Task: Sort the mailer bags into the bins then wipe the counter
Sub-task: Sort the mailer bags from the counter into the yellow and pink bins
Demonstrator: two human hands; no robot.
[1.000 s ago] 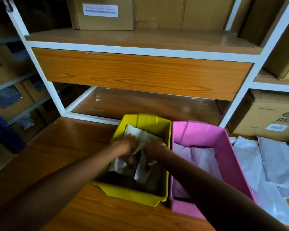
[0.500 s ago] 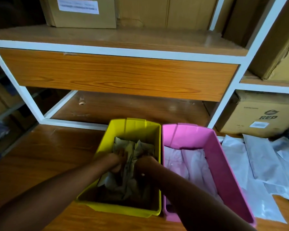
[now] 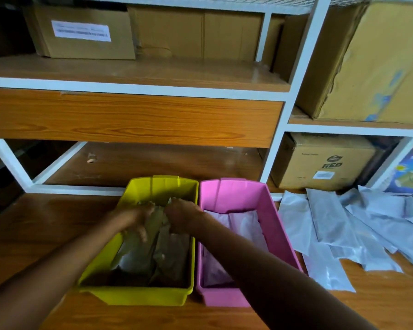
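Wooden counter (image 3: 45, 225): yellow bin (image 3: 138, 296), pink bin (image 3: 224, 298), loose grey mailer bags (image 3: 332, 225).

both hands, the left hand (image 3: 135, 219) and the right hand (image 3: 180, 216), are down in the yellow bin (image 3: 138, 291), pressing on crumpled mailer bags (image 3: 162, 248). just right of that bin, touching it, sits the pink bin (image 3: 227, 297) with pale bags inside. further right of it, grey mailers (image 3: 329, 225) lie spread on the wooden counter (image 3: 45, 225).
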